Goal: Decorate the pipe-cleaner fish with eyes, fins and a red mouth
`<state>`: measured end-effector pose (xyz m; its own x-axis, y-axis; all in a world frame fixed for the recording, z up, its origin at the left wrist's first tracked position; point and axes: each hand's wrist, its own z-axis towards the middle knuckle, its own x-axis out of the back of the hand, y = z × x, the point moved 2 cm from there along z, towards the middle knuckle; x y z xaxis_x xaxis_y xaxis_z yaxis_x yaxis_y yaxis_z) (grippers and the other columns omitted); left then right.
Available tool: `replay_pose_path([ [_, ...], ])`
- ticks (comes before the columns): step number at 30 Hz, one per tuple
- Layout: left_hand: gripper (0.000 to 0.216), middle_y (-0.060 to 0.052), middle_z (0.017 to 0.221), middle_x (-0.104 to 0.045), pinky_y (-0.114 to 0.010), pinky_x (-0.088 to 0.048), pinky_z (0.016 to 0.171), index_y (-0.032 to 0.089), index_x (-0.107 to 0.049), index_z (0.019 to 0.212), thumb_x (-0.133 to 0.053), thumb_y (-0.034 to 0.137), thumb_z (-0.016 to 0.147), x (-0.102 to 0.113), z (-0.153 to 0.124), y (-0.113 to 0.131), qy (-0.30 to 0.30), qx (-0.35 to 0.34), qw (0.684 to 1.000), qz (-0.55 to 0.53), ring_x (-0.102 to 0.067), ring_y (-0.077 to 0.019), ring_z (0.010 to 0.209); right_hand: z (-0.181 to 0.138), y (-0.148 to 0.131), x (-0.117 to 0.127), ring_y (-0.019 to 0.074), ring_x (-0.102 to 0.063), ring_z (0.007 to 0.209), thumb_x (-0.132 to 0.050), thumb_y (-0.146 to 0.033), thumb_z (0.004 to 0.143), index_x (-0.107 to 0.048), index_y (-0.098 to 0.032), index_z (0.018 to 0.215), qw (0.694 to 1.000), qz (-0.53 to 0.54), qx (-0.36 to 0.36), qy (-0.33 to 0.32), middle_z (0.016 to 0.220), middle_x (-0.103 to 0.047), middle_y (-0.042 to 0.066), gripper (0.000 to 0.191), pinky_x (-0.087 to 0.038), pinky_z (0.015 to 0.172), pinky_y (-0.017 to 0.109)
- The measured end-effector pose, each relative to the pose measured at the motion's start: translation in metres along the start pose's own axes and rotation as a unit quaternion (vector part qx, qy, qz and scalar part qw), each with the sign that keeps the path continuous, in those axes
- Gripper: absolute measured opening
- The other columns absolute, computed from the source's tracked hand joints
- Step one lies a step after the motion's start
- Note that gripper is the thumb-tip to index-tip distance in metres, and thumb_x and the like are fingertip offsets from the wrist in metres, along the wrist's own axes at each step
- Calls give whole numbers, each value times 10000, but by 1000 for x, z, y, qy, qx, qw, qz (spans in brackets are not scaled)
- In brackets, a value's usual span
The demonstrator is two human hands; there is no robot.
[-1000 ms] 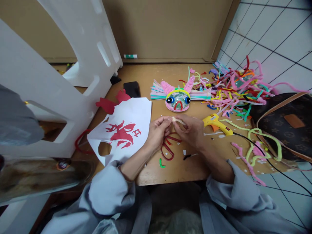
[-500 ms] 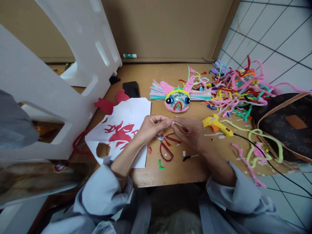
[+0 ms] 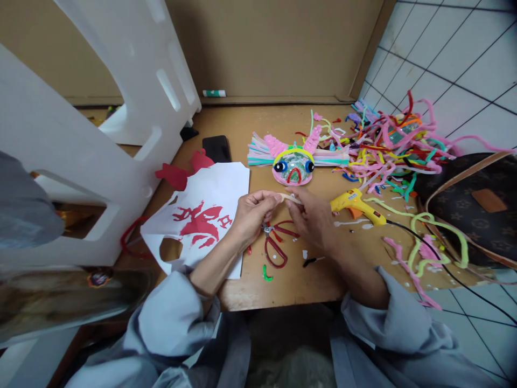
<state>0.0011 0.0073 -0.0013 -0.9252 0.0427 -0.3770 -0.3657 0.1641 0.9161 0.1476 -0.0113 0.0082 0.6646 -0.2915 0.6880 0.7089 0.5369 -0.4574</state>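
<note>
Between my two hands stretches a short pale, cream-white strip [image 3: 291,199], perhaps a piece of pipe cleaner; its exact kind is too small to make out. My left hand [image 3: 253,213] pinches one end between thumb and finger. My right hand [image 3: 313,215] grips the other end, its fingers curled. Below them on the table lie red-handled scissors [image 3: 276,252], partly open. Just beyond my hands sits a craft face [image 3: 294,167] with pink horns, blue-rimmed eyes and a red mouth. A yellow glue gun [image 3: 357,206] rests right of my right hand.
White paper with red cutouts [image 3: 238,183] lies at the left, a black phone [image 3: 216,148] behind it. A pipe cleaner heap [image 3: 388,156] and a brown handbag [image 3: 472,210] fill the right. The glue gun's black cord [image 3: 428,242] trails off the table. A white plastic panel [image 3: 133,97] stands left.
My hands have shifted slightly and my right fingers have opened a little, so more of the pale strip shows between them. The things on the table stay in place.
</note>
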Motion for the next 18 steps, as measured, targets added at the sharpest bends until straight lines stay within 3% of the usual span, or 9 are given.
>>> replay_pose_path([
  [5, 252, 63, 509, -473, -169, -217, 433, 119, -650, 648, -825, 284, 577, -8, -5, -6, 35, 11, 997, -75, -323, -13, 444, -4, -6, -4, 165, -614, 642, -422, -286, 991, -606, -206, 877, 1000, -3, -19, 18, 744, -677, 41, 231, -439, 613, 281],
  [13, 363, 92, 510, -394, -154, -226, 428, 148, -520, 612, -860, 274, 604, -18, -12, -11, 27, 66, 982, -177, -303, -16, 460, -8, -11, -10, 146, -626, 635, -499, -281, 954, -628, -214, 950, 998, 7, -33, 55, 779, -715, 23, 146, -461, 594, 263],
  [18, 373, 106, 479, -345, -168, -182, 413, 152, -491, 585, -852, 244, 602, -23, -15, -13, 35, 79, 976, -201, -246, -13, 439, -10, -9, -8, 156, -639, 675, -463, -289, 986, -656, -218, 884, 999, -20, -11, 46, 800, -724, 37, 229, -468, 645, 285],
])
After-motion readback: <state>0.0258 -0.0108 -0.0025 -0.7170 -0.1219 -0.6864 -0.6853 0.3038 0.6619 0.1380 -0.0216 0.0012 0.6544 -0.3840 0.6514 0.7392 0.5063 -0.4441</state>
